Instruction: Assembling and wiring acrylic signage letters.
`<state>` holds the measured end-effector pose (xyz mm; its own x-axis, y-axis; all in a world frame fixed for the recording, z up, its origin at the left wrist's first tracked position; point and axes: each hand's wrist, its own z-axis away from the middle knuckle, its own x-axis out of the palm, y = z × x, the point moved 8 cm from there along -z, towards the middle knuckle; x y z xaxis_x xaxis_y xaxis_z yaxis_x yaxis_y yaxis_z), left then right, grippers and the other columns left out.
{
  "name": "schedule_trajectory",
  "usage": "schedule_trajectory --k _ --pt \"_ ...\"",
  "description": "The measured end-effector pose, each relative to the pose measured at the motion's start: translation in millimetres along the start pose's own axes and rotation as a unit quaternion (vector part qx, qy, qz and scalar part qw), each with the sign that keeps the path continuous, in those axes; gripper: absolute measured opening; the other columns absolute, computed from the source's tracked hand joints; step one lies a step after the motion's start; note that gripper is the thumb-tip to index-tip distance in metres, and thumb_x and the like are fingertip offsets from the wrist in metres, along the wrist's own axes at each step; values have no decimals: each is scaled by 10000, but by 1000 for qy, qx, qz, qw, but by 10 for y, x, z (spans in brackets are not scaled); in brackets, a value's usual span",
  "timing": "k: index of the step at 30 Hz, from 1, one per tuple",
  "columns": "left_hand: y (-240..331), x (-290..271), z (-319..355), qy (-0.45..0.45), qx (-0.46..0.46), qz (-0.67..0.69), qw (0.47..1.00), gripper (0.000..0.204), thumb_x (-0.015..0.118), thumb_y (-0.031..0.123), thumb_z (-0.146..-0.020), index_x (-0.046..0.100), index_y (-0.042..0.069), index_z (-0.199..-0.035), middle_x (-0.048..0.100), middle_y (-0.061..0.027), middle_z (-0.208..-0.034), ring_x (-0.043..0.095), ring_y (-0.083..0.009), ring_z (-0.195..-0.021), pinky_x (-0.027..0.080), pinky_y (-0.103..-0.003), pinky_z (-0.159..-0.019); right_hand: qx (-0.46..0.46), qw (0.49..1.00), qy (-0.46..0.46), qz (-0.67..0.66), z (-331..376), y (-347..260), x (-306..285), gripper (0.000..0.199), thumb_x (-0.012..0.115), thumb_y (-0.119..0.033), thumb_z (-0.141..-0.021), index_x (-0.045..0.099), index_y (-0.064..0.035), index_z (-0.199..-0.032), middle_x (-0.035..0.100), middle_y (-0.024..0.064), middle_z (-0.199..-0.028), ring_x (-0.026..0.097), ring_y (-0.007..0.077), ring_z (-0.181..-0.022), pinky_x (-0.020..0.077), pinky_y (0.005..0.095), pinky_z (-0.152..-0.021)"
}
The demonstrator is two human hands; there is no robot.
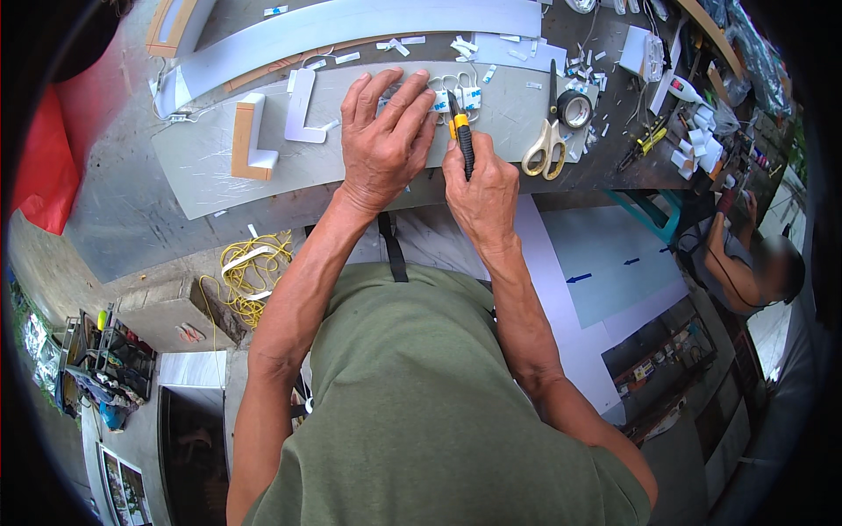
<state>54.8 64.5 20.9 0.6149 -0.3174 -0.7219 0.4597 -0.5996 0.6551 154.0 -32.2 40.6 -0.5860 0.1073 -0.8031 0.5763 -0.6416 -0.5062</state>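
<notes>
R hand (484,191) gripping util. knife (462,136) at wired adhesive modules (472,97).
L hand (383,145) laying fingers out, unclenched; ideally bracing strip, w/ blade (453,102) angling off fingertips.

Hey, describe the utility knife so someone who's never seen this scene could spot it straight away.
Find the large grey board, then the person's right hand at its near edge. The utility knife is in that hand, tip pointing away from the person. Its yellow-and-black body sets it apart from the cream-handled scissors to the right.
</notes>
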Motion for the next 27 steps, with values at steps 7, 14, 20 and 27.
schedule_trajectory --k 7,14,20,27 --pt "0 5 6 2 2 -2 1000 287 797 147 -811 729 112 -1088 674 -5 -1306 535 -242 -1286 342 -469 -1134 -6 1000 1 5 0 -10 8 169 649 -126 -932 531 -5 -920 649 177 -665 666 367 -562 511 453 -516" --pt "-6 17 10 2 4 -3 1000 296 799 139 -804 728 114 -1090 675 -3 -1300 531 -242 -1288 344 -470 -1131 -9 1000 7 24 9 -17 34 159 646 -116 -930 536 0 -923 658 179 -675 672 364 -559 516 450 -505" --pt "5 13 -5 4 1 -2 1000 298 801 130 -795 727 114 -1083 676 -1 -1298 531 -242 -1287 350 -467 -1127 -11 998 32 50 1 -101 14 139 649 -110 -928 561 -4 -907 646 193 -646 669 379 -554 504 451 -504" --pt "10 16 4 21 -5 1 1000 303 805 120 -785 724 108 -1077 679 -4 -1289 541 -247 -1272 357 -463 -1120 -8 994 6 111 54 -133 10 160 658 -130 -914 557 -7 -892 655 187 -675 672 381 -573 514 467 -514"
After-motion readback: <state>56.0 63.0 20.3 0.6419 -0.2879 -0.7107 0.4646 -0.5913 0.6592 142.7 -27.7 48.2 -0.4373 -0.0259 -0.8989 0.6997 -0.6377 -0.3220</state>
